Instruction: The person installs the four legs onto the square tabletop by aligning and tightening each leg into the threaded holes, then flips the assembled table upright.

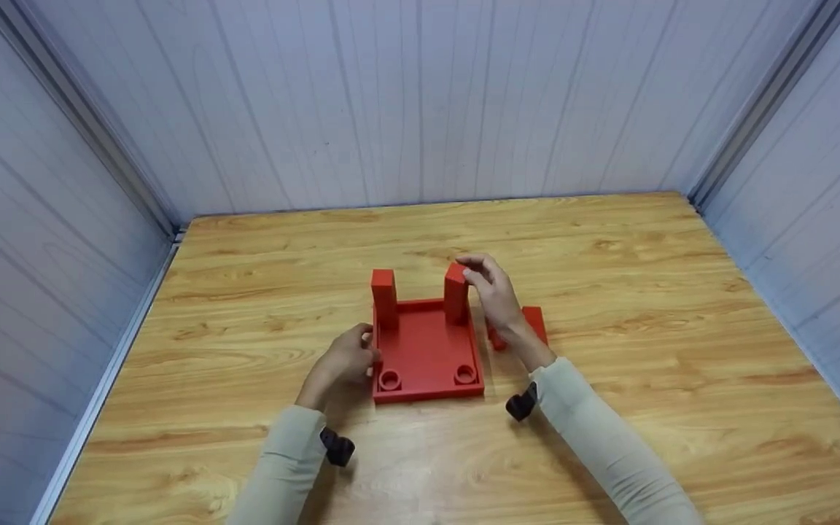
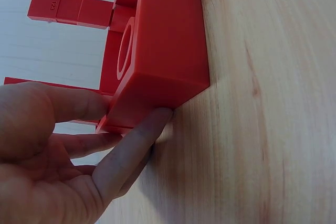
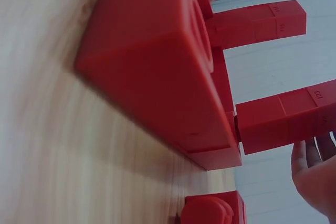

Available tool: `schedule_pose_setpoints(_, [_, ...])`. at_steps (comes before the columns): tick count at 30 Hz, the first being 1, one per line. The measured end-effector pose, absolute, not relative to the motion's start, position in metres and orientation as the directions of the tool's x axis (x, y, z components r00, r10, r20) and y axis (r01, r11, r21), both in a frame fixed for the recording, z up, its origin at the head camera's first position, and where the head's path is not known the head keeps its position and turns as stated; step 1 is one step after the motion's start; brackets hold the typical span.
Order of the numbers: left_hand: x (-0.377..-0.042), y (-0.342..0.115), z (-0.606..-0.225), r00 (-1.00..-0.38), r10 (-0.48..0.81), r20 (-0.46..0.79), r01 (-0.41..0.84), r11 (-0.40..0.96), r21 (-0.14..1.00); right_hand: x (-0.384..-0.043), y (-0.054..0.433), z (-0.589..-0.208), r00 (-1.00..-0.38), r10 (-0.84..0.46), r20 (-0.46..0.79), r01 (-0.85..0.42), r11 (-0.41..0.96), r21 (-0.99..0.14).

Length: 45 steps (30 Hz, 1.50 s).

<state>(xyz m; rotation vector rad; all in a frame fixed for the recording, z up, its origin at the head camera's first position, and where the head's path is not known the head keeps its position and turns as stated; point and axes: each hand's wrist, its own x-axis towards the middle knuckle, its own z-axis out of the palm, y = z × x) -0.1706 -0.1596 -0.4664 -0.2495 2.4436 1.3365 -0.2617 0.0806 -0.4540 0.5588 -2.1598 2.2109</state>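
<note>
A red square base [image 1: 431, 350] with a raised rim lies on the table, round sockets [image 1: 465, 383] showing in its two near corners. One square red post [image 1: 385, 299] stands at its far left corner. At the far right corner, my right hand [image 1: 496, 295] holds the upper end of another red post [image 1: 455, 299], which leans slightly; a narrow gap shows at its foot in the right wrist view. My left hand [image 1: 347, 355] grips the base's left wall, fingers [image 2: 139, 142] against the outer side in the left wrist view.
Loose red posts [image 1: 534, 321] lie right of the base, partly hidden under my right forearm; one shows a round peg [image 3: 205, 211] at its end. The wooden table [image 1: 245, 292] runs back to pale panelled walls [image 1: 420, 109]. A small black device sits on each wrist.
</note>
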Motion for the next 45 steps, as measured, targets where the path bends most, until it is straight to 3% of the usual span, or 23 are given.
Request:
schedule_pose_setpoints(9, [-0.1710,-0.1601,-0.4652,-0.924,0.010,-0.381,-0.310,0.565,0.765,-0.2628,0.0820,-0.4516,-0.896,-0.364,0.255,-0.197,-0.190,-0.962])
schedule_pose_setpoints(18, [-0.1714,-0.1595,-0.4654,-0.919,0.002,-0.394,-0.323,0.567,0.757,-0.2611,0.0842,-0.4520,-0.895,-0.353,0.273,-0.197,-0.234,-0.952])
schedule_pose_setpoints(45, [-0.1701,-0.1605,-0.4665,-0.939,0.015,-0.343,-0.275,0.567,0.777,-0.2625,0.0852,-0.4558,-0.907,-0.296,0.300,-0.253,-0.187,-0.949])
